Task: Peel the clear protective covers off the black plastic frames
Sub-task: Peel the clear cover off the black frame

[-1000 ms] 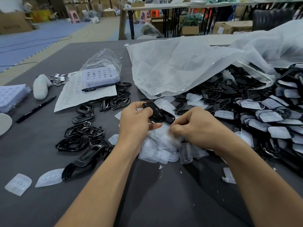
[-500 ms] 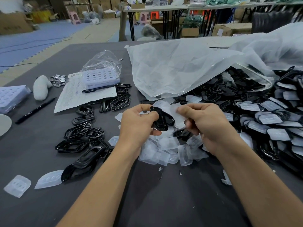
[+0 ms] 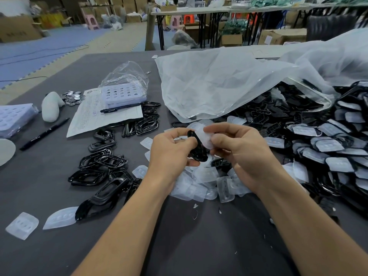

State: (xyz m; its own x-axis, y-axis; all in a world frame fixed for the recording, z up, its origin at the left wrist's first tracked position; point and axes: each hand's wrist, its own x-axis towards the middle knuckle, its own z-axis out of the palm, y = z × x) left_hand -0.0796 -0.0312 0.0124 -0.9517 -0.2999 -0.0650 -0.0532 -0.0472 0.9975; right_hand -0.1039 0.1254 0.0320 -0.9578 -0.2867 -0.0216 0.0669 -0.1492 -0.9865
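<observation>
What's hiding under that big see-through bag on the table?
Black frames poke out under the front edge of the bag. Farther back, the cloudy plastic hides whatever lies underneath.

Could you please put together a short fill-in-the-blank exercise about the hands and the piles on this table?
1. The left hand grips a ____ frame.
2. The right hand pinches the clear cover at the top end of that ____.
3. The covered frames are heaped on the person's ____ side.
4. The bare frames lie on the person's ____ side.

Missing words: black; frame; right; left.
</observation>
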